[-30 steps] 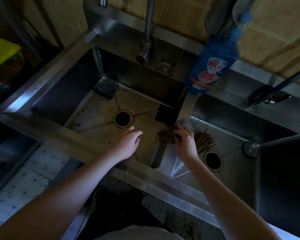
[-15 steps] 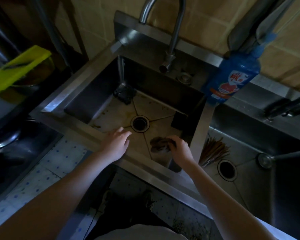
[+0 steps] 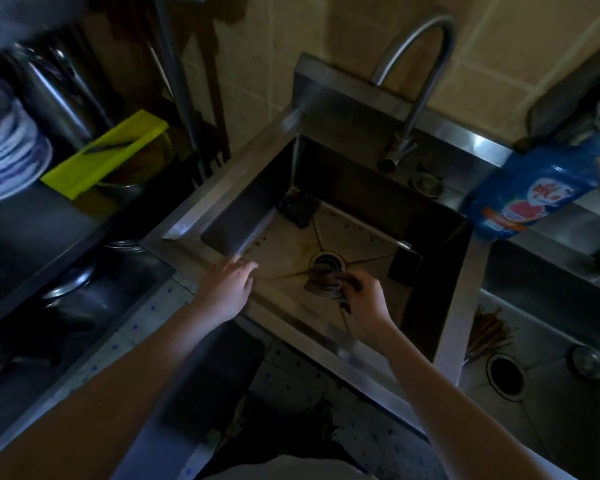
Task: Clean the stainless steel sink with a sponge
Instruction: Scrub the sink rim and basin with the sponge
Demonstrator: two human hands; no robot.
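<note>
"Down in the left basin of the sink point(image 3: 201, 216), how far along does it look?"

"Early, I'd say. The brown stains point(image 3: 257, 242) by the left wall look unscrubbed. The right hand point(image 3: 364, 303) grips the sponge point(image 3: 321, 287) on the basin floor, just beside the drain point(image 3: 327, 261). The left hand point(image 3: 227, 289) rests straight-fingered on the front rim. Sponge is a bunched wad — long axis roughly left-right, free end toward the drain."
</note>
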